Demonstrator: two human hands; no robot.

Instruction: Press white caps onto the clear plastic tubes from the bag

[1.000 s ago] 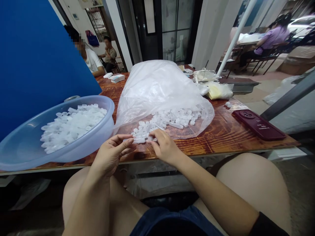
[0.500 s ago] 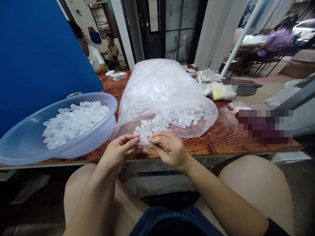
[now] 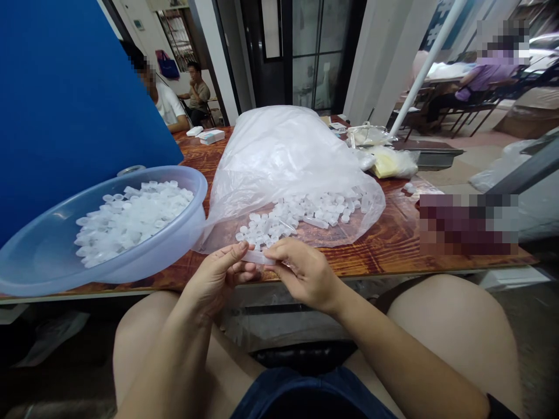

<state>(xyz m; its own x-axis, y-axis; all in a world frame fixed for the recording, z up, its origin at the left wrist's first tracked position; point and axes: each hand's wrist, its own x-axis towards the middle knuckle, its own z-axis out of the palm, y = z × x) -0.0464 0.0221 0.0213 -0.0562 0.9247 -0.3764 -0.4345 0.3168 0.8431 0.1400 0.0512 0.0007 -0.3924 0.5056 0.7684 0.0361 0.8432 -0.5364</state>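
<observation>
Between my two hands, just over the table's front edge, is a small translucent plastic tube (image 3: 257, 256), lying roughly level. My left hand (image 3: 220, 270) pinches its left end between thumb and fingers. The fingers of my right hand (image 3: 305, 269) are closed on the other end, which they partly cover. Right behind the hands, small white plastic caps (image 3: 264, 227) lie loose at the mouth of a large clear plastic bag (image 3: 283, 145), along with a few longer clear tubes (image 3: 316, 222).
At the left a blue plastic basin (image 3: 198, 195) holds a heap of white caps (image 3: 131, 218). A blue panel (image 3: 78, 87) rises behind it. Small bagged items (image 3: 386, 162) lie at the table's right. Several people sit farther back.
The tube has come slightly lower and nearer to me, and more of its surface shows between my fingers. Both hands still grip it; the bag and basin stay put.
</observation>
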